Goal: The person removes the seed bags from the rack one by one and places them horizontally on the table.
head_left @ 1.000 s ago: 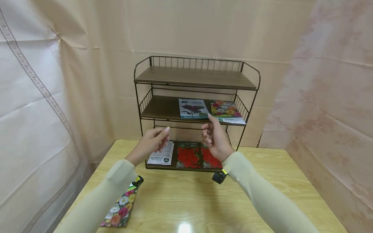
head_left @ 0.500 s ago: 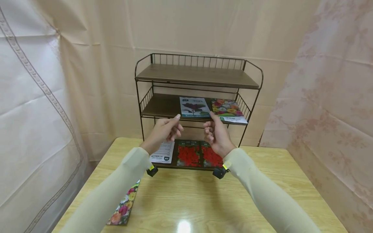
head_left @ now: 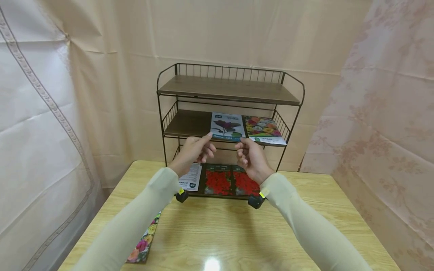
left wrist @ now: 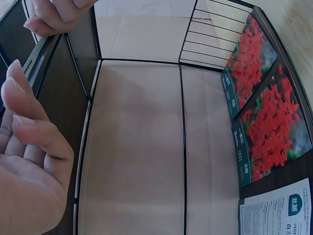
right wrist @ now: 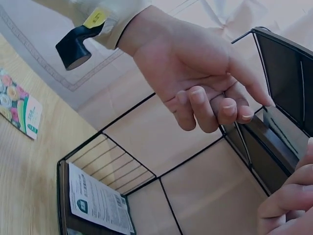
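Observation:
A white seed packet (head_left: 227, 124) with a dark-leaved plant picture lies on the middle shelf (head_left: 190, 122), its front edge at the shelf's front. My left hand (head_left: 191, 152) is at its near left corner, thumb extended onto the edge, the other fingers loosely bent below. At the near right corner my right hand (head_left: 254, 158) touches the packet with its thumb, fingers curled loosely. In the right wrist view the left hand (right wrist: 190, 83) shows its bent fingers apart from the thumb. A multicoloured flower packet (head_left: 262, 128) lies right of the plant packet, over a white-edged one.
The bottom shelf bears two red-flower packets (head_left: 218, 182) and a white printed packet (head_left: 190, 177). The rack's top shelf (head_left: 227, 88) spans above. Another flower packet (head_left: 142, 244) lies on the wooden table (head_left: 210, 229), partly behind the left sleeve.
My left hand has come right and up to the plant packet's near left corner. The packet has shifted slightly and sits straighter at the shelf's front; the right thumb has moved onto its right corner.

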Action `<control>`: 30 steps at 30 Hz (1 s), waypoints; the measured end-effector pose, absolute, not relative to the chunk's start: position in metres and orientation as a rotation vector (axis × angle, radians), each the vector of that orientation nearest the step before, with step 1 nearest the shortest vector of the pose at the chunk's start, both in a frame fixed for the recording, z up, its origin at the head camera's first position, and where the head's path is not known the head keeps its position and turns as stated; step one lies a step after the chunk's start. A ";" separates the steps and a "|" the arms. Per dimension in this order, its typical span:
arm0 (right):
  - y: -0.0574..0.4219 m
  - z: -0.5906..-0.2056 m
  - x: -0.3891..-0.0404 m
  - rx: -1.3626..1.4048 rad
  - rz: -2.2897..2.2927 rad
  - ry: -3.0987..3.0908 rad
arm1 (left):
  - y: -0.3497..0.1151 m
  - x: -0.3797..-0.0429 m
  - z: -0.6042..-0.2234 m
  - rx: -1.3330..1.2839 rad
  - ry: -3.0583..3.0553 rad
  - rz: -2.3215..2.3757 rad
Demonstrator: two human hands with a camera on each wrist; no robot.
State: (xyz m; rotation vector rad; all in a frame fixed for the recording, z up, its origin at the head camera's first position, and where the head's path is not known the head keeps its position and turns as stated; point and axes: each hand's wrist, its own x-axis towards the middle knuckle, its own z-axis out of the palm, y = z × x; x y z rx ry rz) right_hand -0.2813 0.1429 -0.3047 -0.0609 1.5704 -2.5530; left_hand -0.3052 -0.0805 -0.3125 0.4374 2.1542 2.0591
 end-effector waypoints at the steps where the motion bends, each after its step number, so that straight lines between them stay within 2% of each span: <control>1: 0.144 -0.305 -0.281 -0.076 -2.544 1.578 | -0.080 -0.306 -0.312 0.424 2.148 2.059; 15: 0.160 -0.308 -0.280 -0.194 -2.281 1.808 | -0.080 -0.305 -0.305 0.446 2.090 2.058; 30: 0.172 -0.310 -0.280 -0.343 -2.241 1.865 | -0.085 -0.309 -0.304 0.489 2.012 2.042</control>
